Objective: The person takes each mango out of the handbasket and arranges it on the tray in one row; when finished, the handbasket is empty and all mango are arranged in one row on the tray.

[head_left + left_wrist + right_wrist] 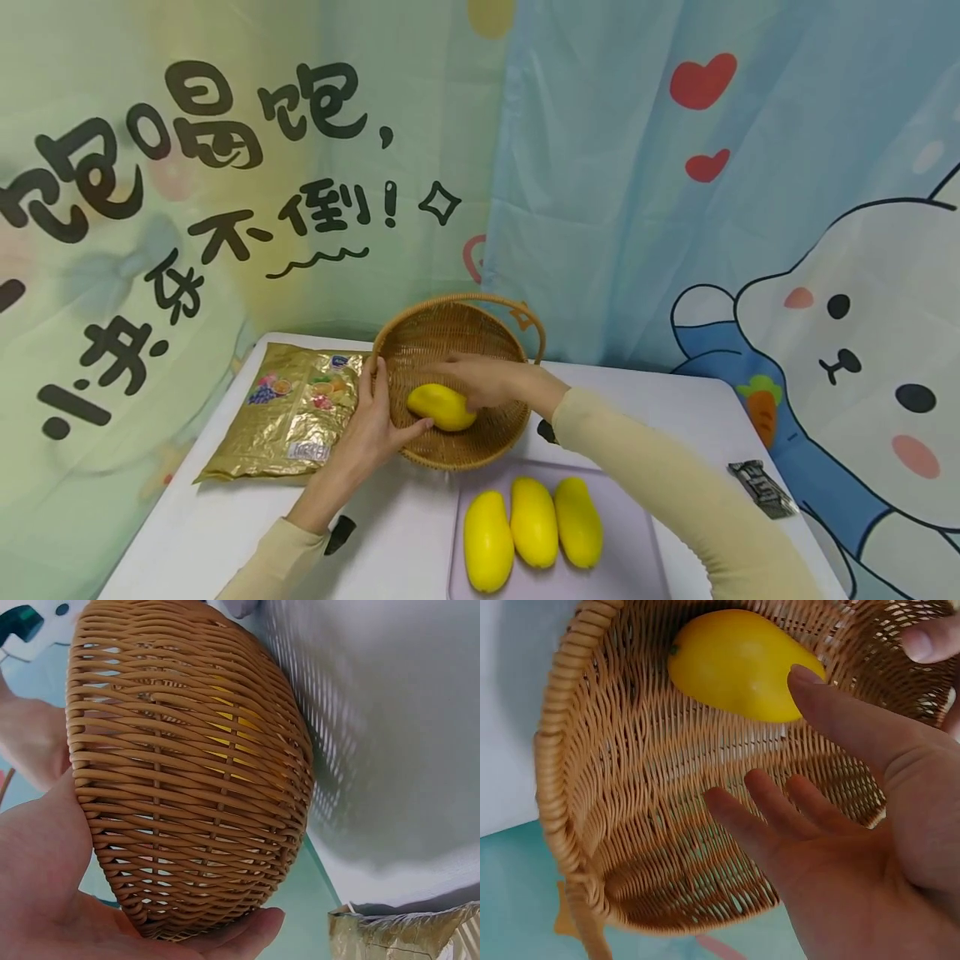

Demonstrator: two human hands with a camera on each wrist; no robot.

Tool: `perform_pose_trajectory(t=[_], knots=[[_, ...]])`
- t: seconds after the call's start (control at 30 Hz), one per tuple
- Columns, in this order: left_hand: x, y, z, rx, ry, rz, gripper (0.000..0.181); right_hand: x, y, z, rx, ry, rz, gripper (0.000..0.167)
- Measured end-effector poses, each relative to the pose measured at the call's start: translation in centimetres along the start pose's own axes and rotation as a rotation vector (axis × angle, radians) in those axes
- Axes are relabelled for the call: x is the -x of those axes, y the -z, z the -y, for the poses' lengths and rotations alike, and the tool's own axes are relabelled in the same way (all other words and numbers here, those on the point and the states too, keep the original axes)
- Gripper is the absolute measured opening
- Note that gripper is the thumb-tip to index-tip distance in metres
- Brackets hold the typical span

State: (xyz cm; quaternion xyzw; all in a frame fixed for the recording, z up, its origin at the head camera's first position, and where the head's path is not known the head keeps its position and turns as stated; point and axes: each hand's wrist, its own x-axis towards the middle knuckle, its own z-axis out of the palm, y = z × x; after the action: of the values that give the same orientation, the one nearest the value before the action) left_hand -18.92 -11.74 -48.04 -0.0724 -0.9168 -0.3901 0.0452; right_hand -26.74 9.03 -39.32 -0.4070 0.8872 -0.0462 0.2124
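Observation:
A round wicker basket (450,333) is tilted so its mouth faces me, one yellow mango (441,407) lying inside. My left hand (372,432) grips the basket's left side, thumb over the rim; the left wrist view shows the hand (56,877) against the outer weave. Inside the basket, my right hand (483,379) is spread beside the mango. Its thumb overlaps the end of the mango (742,664) in the right wrist view, though contact is hard to tell; the other fingers stand apart, holding nothing.
Three more mangoes (534,522) lie on a lilac tray (633,542) in front of the basket. A gold fruit-print bag (288,417) lies on the left of the white table (397,542). Near the right edge sits a small dark packet (762,489). Printed curtains hang behind.

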Motion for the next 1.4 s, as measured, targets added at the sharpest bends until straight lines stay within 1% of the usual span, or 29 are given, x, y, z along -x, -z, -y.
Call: perform_pose_trajectory(t=[0.17,0.3,0.43,0.57,0.7,0.8,1.0,1.17,1.27,1.4], knots=[[0.2,-0.3,-0.1,0.004,0.001,0.008,0.122,-1.3,-1.3,-0.2,0.021,-0.046,0.051,0.095],[0.3,-0.4,-0.2,0.015,-0.009,0.004,0.121,-1.8,-2.2,-0.2,0.022,-0.070,0.094,0.093],[0.3,-0.5,-0.2,0.033,-0.011,0.005,0.121,-2.1,-3.1,-0.5,0.053,-0.075,0.104,0.092],[0.3,-0.3,-0.3,0.039,-0.001,0.006,0.122,-2.4,-3.6,-0.8,0.049,-0.078,0.082,0.092],[0.3,-0.1,-0.3,0.040,0.014,0.008,0.123,-2.8,-3.7,-0.9,0.024,-0.075,0.072,0.093],[0.2,0.0,-0.3,0.045,0.025,0.018,0.123,-2.9,-3.6,-0.8,0.025,-0.075,0.082,0.094],[0.3,0.0,-0.2,0.044,0.036,0.028,0.123,-2.9,-3.5,-0.4,0.027,-0.104,0.098,0.095],[0.3,0.0,0.1,0.045,0.041,0.030,0.124,-3.1,-3.6,-0.5,0.007,-0.112,0.097,0.096],[0.2,0.0,0.3,0.043,0.035,0.020,0.123,-3.1,-3.2,-0.9,-0.026,-0.103,0.090,0.097],[0.0,0.0,0.5,0.030,0.024,0.007,0.121,-2.6,-2.0,-1.3,-0.077,-0.109,0.074,0.095]])
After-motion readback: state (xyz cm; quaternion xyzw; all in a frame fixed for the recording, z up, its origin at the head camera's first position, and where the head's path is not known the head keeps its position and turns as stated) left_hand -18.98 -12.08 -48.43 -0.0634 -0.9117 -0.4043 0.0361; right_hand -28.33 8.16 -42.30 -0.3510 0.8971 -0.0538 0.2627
